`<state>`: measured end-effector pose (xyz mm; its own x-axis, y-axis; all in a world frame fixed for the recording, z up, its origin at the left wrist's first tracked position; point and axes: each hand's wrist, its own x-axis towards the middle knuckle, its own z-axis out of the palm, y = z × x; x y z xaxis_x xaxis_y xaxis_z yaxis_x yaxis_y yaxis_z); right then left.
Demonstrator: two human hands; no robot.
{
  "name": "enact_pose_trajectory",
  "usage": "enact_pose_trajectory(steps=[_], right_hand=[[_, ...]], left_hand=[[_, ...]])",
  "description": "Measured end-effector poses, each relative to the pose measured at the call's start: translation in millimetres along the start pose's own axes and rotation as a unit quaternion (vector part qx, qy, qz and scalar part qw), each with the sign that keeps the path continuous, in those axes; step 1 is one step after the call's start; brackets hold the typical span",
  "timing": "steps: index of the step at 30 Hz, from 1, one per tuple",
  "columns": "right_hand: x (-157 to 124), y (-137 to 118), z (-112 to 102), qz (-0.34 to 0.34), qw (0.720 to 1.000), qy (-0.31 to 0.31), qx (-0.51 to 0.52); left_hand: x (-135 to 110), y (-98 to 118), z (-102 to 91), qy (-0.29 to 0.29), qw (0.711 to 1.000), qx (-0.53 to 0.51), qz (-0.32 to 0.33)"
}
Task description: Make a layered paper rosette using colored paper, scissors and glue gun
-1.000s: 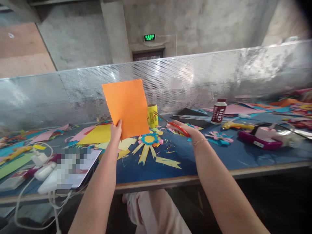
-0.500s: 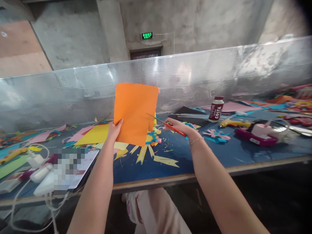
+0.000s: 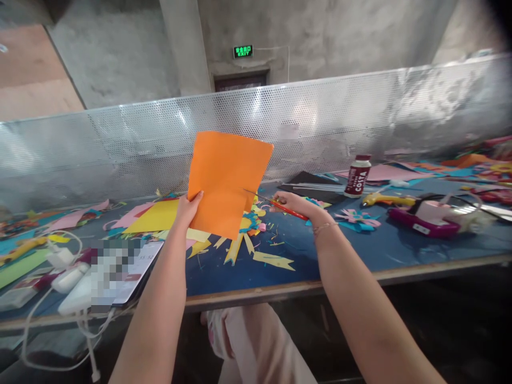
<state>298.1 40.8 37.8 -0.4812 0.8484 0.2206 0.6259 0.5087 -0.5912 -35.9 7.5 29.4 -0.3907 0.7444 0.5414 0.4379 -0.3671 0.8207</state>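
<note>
My left hand point(image 3: 189, 212) grips the left edge of an orange paper sheet point(image 3: 224, 184), its thumb on the near face. The sheet is held up over the table and bends near its middle. My right hand point(image 3: 291, 202) is closed on red-handled scissors point(image 3: 294, 214), whose blades point left into a cut from the sheet's right side. Below the cut, a flap of the sheet hangs beside the blades. Under the sheet lies a paper flower point(image 3: 250, 223) with blue and yellow parts, partly hidden. Pale yellow notched strips point(image 3: 274, 260) lie in front of it.
A yellow sheet point(image 3: 154, 217) and a phone point(image 3: 138, 274) with white cables are on the left. At right are a Costa bottle point(image 3: 357, 177), a yellow glue gun point(image 3: 388, 200), a pink-blue flower point(image 3: 358, 218) and a purple power strip point(image 3: 424, 223). A perforated metal screen point(image 3: 140, 144) stands behind.
The upper part of the orange sheet has bent and tilted to the right. The scissors stay in the cut, and both hands keep nearly the same place. The view has shifted slightly.
</note>
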Motion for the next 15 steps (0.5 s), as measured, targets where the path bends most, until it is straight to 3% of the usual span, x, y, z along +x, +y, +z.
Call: enact_pose_trajectory(steps=[12,15], right_hand=[[1.5,6.5,1.3,0.002,0.999,-0.006,-0.031],[1.9,9.5,2.7,0.016,1.000,-0.014,-0.015]], left_hand=[[5.6,-12.6,-2.3,-0.009,1.000,-0.003,0.017],[8.4,-18.5,-3.5,0.016,1.000,-0.023,-0.002]])
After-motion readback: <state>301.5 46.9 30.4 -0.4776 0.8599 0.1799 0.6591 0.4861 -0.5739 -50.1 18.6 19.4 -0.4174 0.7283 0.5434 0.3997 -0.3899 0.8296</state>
